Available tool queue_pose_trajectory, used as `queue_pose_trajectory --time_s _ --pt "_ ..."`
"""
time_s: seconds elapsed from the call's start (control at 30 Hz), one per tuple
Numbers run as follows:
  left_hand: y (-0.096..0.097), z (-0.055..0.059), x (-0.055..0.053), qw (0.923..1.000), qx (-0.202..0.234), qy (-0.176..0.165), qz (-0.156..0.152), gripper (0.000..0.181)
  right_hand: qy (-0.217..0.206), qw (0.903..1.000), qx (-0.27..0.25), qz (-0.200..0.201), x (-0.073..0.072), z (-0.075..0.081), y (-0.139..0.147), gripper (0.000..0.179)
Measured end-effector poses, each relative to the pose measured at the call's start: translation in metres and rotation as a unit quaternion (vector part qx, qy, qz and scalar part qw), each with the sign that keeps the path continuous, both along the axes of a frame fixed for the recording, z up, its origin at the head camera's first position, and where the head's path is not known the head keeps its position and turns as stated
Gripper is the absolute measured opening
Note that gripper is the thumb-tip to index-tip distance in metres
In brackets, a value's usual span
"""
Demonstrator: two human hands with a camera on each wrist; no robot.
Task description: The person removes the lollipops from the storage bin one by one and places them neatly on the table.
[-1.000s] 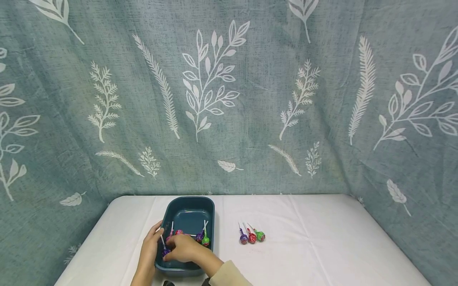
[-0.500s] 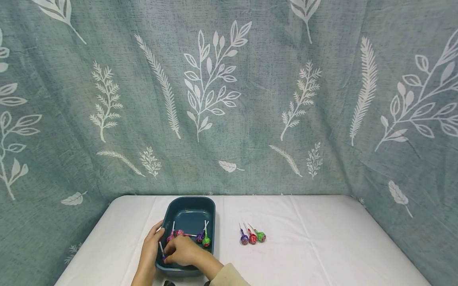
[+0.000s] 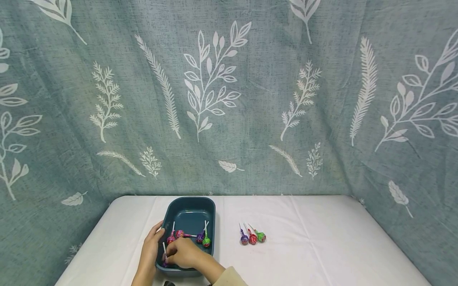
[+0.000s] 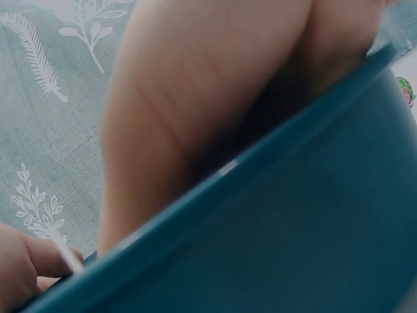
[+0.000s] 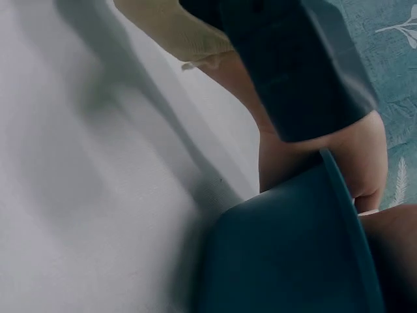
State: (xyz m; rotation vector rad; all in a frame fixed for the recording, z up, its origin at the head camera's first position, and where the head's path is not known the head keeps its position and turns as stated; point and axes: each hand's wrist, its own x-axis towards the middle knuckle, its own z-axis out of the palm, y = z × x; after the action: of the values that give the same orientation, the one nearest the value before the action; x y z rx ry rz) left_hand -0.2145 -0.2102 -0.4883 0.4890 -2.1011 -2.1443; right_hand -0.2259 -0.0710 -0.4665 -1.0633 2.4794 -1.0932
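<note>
The right hand point(image 3: 186, 253) pinched a purple lollipop point(image 3: 165, 263), its wrapper print too small to read; the left hand point(image 3: 151, 244) gripped the teal tray point(image 3: 193, 217). Only the head view showed four lollipops point(image 3: 206, 242) inside beyond the hands.

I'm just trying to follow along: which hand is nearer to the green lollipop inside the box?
The right hand: it reaches into the box, just left of the green lollipop. The left hand is farther, at the box's left rim.
</note>
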Motion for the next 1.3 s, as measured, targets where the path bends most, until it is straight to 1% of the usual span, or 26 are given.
queue_pose_trajectory --time_s 0.17,0.4,0.47,0.53,0.63,0.87,1.0,1.1,1.3 --pt "0.000 0.000 0.000 1.0000 0.002 0.006 -0.001 0.049 -0.004 0.9997 -0.014 -0.019 0.001 0.002 0.004 0.005" --pt "0.000 0.000 0.002 1.0000 0.001 0.003 -0.008 0.050 -0.037 0.9971 -0.051 -0.043 0.001 0.006 0.012 0.004" --pt "0.000 0.000 0.002 0.9999 0.003 0.002 -0.010 0.050 -0.061 0.9939 -0.074 -0.055 0.002 0.006 0.015 0.003" --pt "0.000 0.001 0.003 0.9999 0.004 -0.002 -0.011 0.050 -0.093 0.9882 -0.103 -0.065 0.002 0.007 0.017 0.004" --pt "0.000 0.001 0.002 0.9999 0.002 -0.007 -0.011 0.050 -0.126 0.9794 -0.139 -0.075 0.003 0.010 0.021 0.006" --pt "0.001 0.001 0.000 0.9999 -0.008 -0.014 -0.004 0.051 -0.112 0.9756 -0.169 -0.083 0.004 0.017 0.030 0.006" --pt "0.001 0.000 0.000 0.9999 -0.011 -0.010 -0.001 0.050 -0.096 0.9783 -0.166 -0.079 0.004 0.019 0.035 0.006" --pt "0.001 0.000 0.000 0.9999 -0.010 -0.009 0.001 0.050 -0.082 0.9805 -0.157 -0.085 0.006 0.020 0.039 0.006" --pt "0.002 0.000 -0.001 1.0000 -0.005 -0.008 0.001 0.050 -0.083 0.9783 -0.157 -0.106 0.006 0.023 0.047 0.007"
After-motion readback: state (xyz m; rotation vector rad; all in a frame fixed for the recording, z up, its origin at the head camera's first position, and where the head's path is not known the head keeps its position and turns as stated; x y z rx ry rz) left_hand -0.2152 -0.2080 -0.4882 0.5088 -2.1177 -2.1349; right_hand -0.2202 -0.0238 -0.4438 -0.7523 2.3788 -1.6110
